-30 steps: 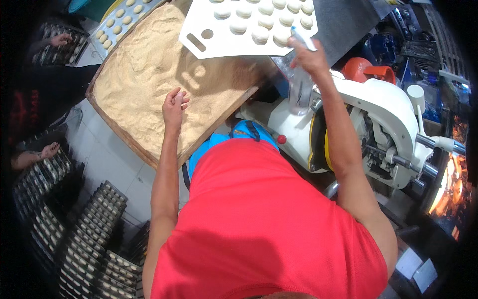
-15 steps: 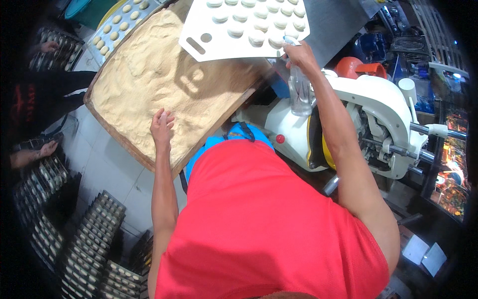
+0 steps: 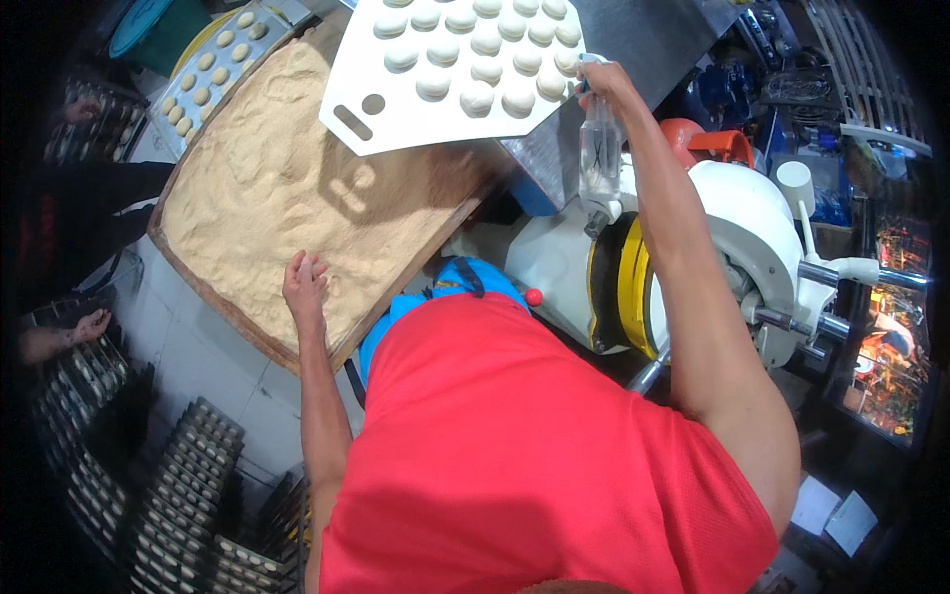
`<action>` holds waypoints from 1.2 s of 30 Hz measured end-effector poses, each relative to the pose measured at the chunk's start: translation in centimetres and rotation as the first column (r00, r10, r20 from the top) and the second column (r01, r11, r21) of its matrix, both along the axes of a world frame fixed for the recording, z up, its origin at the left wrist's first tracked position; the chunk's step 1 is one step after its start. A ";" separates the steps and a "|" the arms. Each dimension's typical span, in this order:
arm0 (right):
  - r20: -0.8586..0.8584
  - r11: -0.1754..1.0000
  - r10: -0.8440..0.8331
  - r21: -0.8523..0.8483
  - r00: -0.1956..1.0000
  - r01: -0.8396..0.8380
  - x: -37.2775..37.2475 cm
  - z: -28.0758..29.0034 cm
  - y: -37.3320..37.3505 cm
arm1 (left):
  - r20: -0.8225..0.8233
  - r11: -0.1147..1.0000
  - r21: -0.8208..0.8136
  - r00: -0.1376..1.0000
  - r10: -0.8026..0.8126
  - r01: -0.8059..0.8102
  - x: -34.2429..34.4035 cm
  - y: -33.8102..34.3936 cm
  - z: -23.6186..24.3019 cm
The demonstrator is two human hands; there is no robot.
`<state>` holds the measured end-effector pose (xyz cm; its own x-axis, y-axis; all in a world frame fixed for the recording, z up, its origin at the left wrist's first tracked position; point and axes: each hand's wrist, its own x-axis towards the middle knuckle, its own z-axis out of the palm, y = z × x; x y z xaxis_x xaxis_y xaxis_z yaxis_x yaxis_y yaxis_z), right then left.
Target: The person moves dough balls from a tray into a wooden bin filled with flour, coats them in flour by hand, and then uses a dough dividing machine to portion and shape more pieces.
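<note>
The person's right hand (image 3: 606,83) gripped a clear plastic spray bottle (image 3: 600,158) near its top, fingers wrapped about the neck and trigger head; the bottle hung just beside the right edge of a white board (image 3: 421,129) and in front of a white machine (image 3: 762,213) with a yellow and black band. Rows of round, pale dough balls (image 3: 477,97) sat on the board, well spaced, and its near left corner, cut with a slot and a round hole, jutted over a wooden tray (image 3: 213,295) and cast its shadow on the fine tan crumbs (image 3: 257,178) inside. The left hand (image 3: 305,280) was empty, its fingers loosely curled and apart, above the near part of that tray; whether they touched the crumbs could not be told. A grey metal table (image 3: 648,45) showed beyond the bottle. Toward the left, a metal tray (image 3: 231,63) bore more dough balls, and another person's hand (image 3: 94,325) showed near stacked trays (image 3: 188,465).
</note>
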<state>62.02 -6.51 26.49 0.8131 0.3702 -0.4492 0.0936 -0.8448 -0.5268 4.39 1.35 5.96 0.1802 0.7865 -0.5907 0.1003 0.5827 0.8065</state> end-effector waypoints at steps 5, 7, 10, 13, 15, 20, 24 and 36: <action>0.058 0.999 0.026 -0.024 0.998 -0.024 4.1 0.1 3.0 | -0.040 0.998 0.060 0.999 0.001 0.001 -0.6 -0.5 -0.9; 0.075 0.995 0.084 -0.058 0.994 -0.080 5.6 0.3 4.3 | -0.052 0.999 0.035 0.998 0.034 -0.032 -0.8 -0.8 -0.5; 0.155 0.991 0.115 -0.083 0.981 -0.103 6.5 1.3 6.3 | -0.088 0.996 -0.009 0.992 0.092 -0.093 -0.9 -1.7 0.5; 0.169 0.989 0.150 -0.029 0.974 -0.147 8.7 0.8 8.9 | -0.076 0.991 -0.007 0.989 0.130 -0.131 -1.2 -2.5 0.5; 0.163 0.970 0.242 -0.056 0.956 -0.236 8.4 1.4 10.9 | -0.087 0.990 -0.013 0.987 0.136 -0.138 -1.4 -3.1 0.6; 0.148 0.928 0.372 -0.073 0.916 -0.365 6.4 2.6 15.5 | -0.079 0.991 0.011 0.988 0.134 -0.133 -1.8 -4.0 0.3; 0.183 0.920 0.391 -0.097 0.902 -0.379 6.2 2.1 18.6 | -0.107 0.993 0.024 0.988 0.114 -0.112 -1.4 -4.1 0.7; 0.142 0.822 0.569 -0.064 0.810 -0.566 -2.2 2.6 22.2 | -0.113 0.991 -0.004 0.985 0.131 -0.132 -4.9 -6.4 0.5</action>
